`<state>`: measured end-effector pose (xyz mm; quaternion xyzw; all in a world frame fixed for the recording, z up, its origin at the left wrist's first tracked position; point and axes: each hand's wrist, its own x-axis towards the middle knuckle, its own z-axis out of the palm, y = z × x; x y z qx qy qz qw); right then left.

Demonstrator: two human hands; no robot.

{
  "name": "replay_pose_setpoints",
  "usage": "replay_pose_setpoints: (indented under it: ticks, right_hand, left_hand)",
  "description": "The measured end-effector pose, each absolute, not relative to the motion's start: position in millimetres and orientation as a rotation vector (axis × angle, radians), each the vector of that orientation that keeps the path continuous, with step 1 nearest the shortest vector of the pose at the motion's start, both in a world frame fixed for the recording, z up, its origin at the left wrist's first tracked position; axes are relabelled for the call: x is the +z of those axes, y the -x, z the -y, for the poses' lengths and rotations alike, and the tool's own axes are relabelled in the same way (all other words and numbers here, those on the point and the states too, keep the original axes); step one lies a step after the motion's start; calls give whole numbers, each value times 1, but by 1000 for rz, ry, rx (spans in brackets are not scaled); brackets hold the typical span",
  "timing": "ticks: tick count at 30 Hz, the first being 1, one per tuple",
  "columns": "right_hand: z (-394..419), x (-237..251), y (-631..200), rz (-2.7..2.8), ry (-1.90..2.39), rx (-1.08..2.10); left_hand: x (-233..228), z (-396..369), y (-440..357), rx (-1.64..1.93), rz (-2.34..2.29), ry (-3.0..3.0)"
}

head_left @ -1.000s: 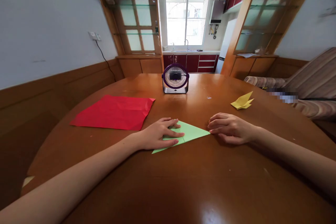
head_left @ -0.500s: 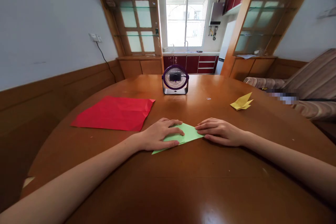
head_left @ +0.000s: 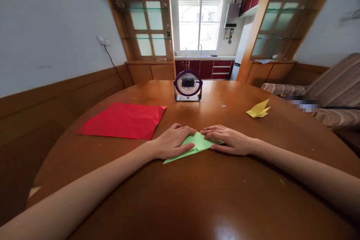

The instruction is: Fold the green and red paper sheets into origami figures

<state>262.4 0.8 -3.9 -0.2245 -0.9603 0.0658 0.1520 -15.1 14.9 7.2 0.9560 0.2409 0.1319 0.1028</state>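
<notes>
A folded light green paper (head_left: 194, 145) lies flat on the round wooden table (head_left: 197, 195), just in front of me. My left hand (head_left: 170, 142) rests palm down on its left part, fingers spread over the fold. From the right, my right hand (head_left: 226, 139) presses on the paper's right tip, which is folded in toward the middle and partly hidden under the fingers. The fingertips of both hands nearly meet above the paper.
A red paper sheet (head_left: 123, 120) lies flat to the left. A small purple desk fan (head_left: 188, 85) stands at the table's far middle. A folded yellow paper shape (head_left: 258, 109) sits at the right. A striped sofa (head_left: 329, 93) is beyond the table's right edge.
My right hand has slid left onto the green paper and folded its right tip inward. My left hand stayed on the paper.
</notes>
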Motion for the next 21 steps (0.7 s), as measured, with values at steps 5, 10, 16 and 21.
replay_pose_setpoints:
  ticks: [5,10,16,21]
  right_hand:
    - [-6,-4,-254,2786,650,113]
    - [-8,0,-246,2819,587,-78]
    - [-4,6,-254,2855,496,-280]
    - [3,6,-272,2855,464,-247]
  left_hand:
    - [0,-13,15,445,-719,-2853]
    - [-3,-13,15,473,-711,-2849]
    - [-2,-12,18,464,-716,-2850]
    - [-4,-14,19,474,-709,-2843]
